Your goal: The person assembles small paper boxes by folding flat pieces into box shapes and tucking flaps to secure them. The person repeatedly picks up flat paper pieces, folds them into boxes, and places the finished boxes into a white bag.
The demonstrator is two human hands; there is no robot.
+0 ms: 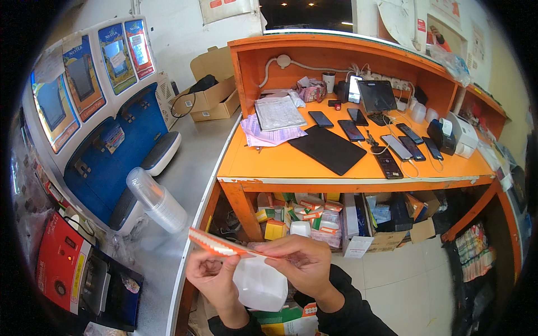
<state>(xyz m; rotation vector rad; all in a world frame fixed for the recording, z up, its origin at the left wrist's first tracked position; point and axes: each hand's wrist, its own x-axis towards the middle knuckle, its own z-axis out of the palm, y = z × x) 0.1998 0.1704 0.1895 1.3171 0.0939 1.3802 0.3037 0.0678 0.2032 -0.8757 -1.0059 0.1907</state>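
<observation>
Both my hands pinch a flat orange-and-white printed card piece point(216, 243), which is seen nearly edge-on and tilted. My left hand point(216, 280) grips its underside near the middle, thumb up against the edge. At its right end my right hand point(305, 263) closes its fingers over it. Just below the card, between my wrists, is a white plastic tub point(260, 285) with rounded corners. Whether a finger touches the tub cannot be told. Under my forearms lie green, white and orange printed packs point(288, 320), partly hidden by my black sleeves.
A steel counter point(196, 162) on the left bears stacked clear plastic cups point(159, 201), a drinks dispenser point(112, 134) and a red machine point(61, 269). An orange desk point(252, 162) ahead holds several phones and a black laptop-like slab point(328, 150). Packed boxes point(358, 224) stand beneath it.
</observation>
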